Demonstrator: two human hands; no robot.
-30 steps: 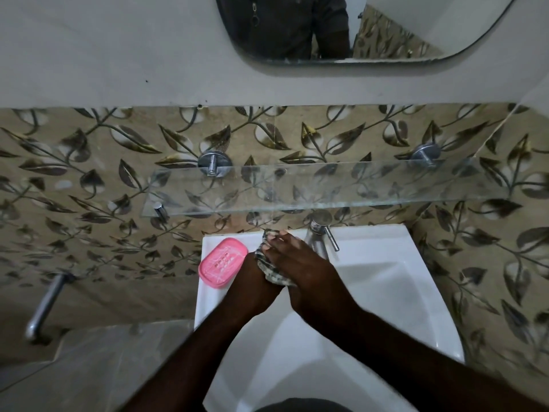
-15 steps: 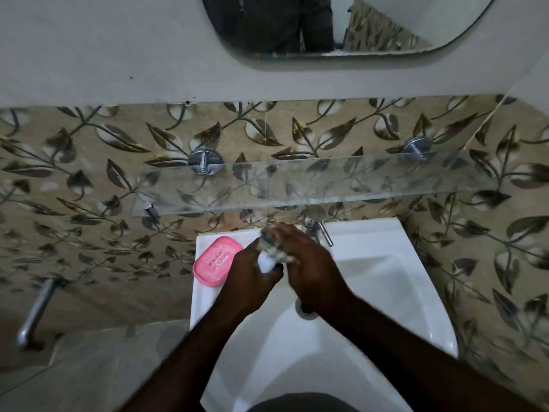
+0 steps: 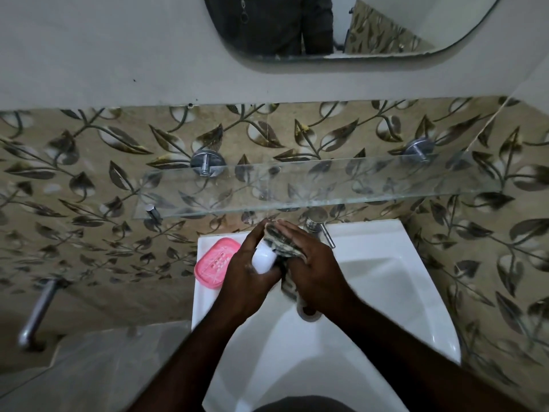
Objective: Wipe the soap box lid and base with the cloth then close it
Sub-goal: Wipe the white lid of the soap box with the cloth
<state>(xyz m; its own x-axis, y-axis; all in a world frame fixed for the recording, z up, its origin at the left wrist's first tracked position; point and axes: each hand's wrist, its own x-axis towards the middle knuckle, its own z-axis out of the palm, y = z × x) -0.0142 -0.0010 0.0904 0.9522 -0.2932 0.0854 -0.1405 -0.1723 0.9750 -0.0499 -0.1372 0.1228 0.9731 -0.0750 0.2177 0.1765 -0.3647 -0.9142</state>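
**Soap box lid during wiping, head view.** The white lid (image 3: 263,258), identified as such by judgement since the slotted pink piece is taken for the base, is held in the air above the basin (image 3: 386,242) at the centre of the view. Only a smooth, glossy, rounded end of it shows; the rest is hidden by the hands.

- **Handling (judged):** It is probably a light, stiff, thin-walled plastic shell that turns slippery when wet or soapy. It is best gripped across its two long edges, which leaves the broad face free for the cloth. Hard squeezing could flex it or make it pop out of the grip.
- **Left hand** (image 3: 246,272): The fingers and thumb are curled around the lid from its 7 o'clock side, clasping it firmly.
- **Cloth** (image 3: 282,242): The cloth is checked, soft and bunched. It lies against the lid at its 1 o'clock, and a tail hangs down towards 5 o'clock.
- **Right hand** (image 3: 315,269): The fingers are closed over the cloth, pressing it onto the lid.
- **Base** (image 3: 215,261): The pink base rests on the basin ledge at 9 o'clock of the lid, just beside the left hand. It is untouched and the box is not yet closed.
- **Surroundings:** The tap (image 3: 319,227) is at 1 o'clock and the drain (image 3: 309,316) at 5 o'clock, partly covered. The glass shelf (image 3: 326,185) is at 12 o'clock, with the mirror (image 3: 386,25) beyond it.
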